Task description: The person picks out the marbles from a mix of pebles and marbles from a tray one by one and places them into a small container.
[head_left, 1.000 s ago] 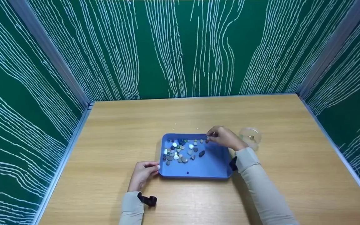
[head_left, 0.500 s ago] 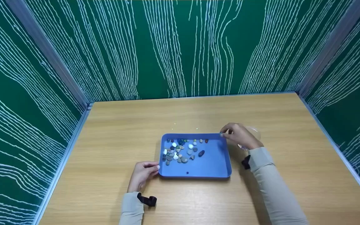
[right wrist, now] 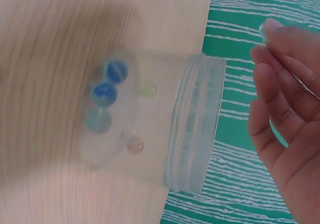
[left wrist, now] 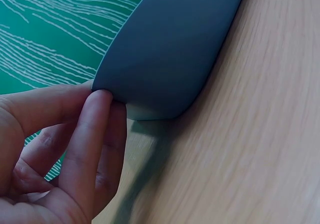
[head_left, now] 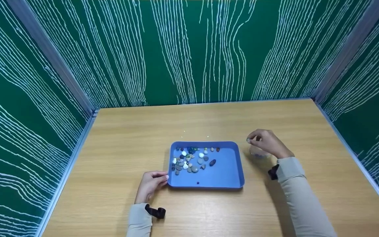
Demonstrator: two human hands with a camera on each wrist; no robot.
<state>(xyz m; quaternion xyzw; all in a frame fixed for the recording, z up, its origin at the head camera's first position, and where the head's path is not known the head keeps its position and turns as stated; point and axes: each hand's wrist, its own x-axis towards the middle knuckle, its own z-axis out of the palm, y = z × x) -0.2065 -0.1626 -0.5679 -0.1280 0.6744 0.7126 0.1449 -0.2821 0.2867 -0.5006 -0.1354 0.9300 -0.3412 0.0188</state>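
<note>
The left hand (head_left: 150, 185) pinches the near-left corner of a blue tray (head_left: 219, 177); in the left wrist view, thumb and finger (left wrist: 92, 119) meet at its rim. Inside the tray, several grey, white and brown pebbles (head_left: 194, 169) and small glassy marbles lie mostly toward the left and back. My right hand (head_left: 268, 143) is raised beyond the tray's right side and pinches a small, clear greenish marble (right wrist: 263, 32) between thumb and fingertip. Below it stands a clear plastic jar (right wrist: 195, 124), partly hidden by that hand in the head view. Blue marbles (right wrist: 104, 93) and other marbles lie inside it.
Everything stands on a wooden table (head_left: 137, 131). A few tiny white bits (head_left: 208, 136) lie behind the tray. Green walls (head_left: 202, 65) with white wavy lines enclose the table's back and sides. One dark bead (head_left: 198, 183) sits near the tray's front wall.
My right hand has lifted from the tray's back right part and moved right, carrying the small marble over to the jar. The left hand stays at the tray's corner.
</note>
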